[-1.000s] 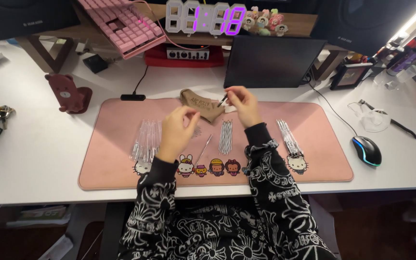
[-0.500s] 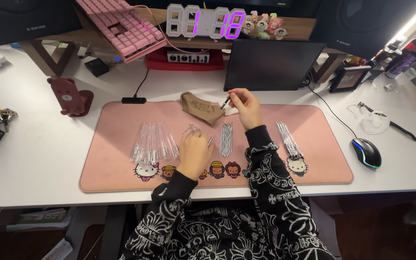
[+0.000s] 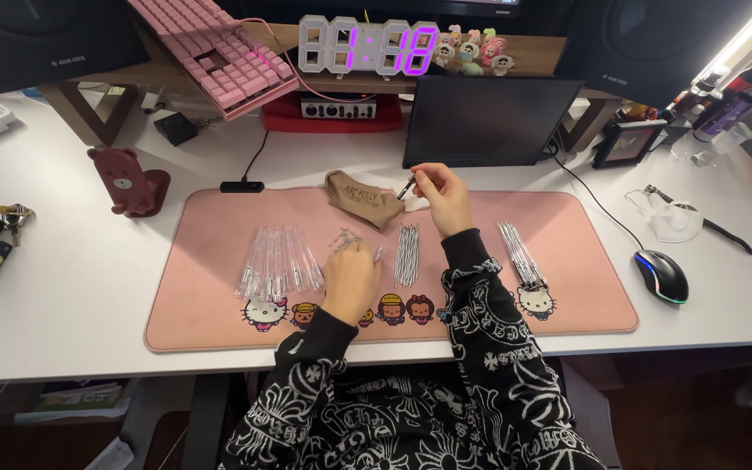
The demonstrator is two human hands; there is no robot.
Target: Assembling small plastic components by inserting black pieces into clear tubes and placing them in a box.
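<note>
The right hand is raised a little above the pink desk mat, and a thin dark pen part is pinched between its thumb and fingers, with the tip pointed to the left and downward. The other fingers are curled in. The left hand is laid palm down on the mat, with the fingers half bent over a small heap of tiny metal parts; whether one of them is gripped cannot be told, because the fingertips are hidden.

Just beside the left hand, on its right, a bundle of thin pen refills is seen lying straight on the mat. On its left a row of clear plastic pen barrels is spread like a fan. A tan cloth pouch is placed near the pen part, at the far edge of the mat. Another row of thin clear pieces is laid at the right of the right sleeve.

The mat is carried by a white surface. Farther out, a black computer mouse is found on the right, and a brown bear-shaped stand on the left. Behind the mat, a dark tablet screen is stood up, a pink keyboard is leaned on a shelf, and a digital clock with purple digits is lit.
</note>
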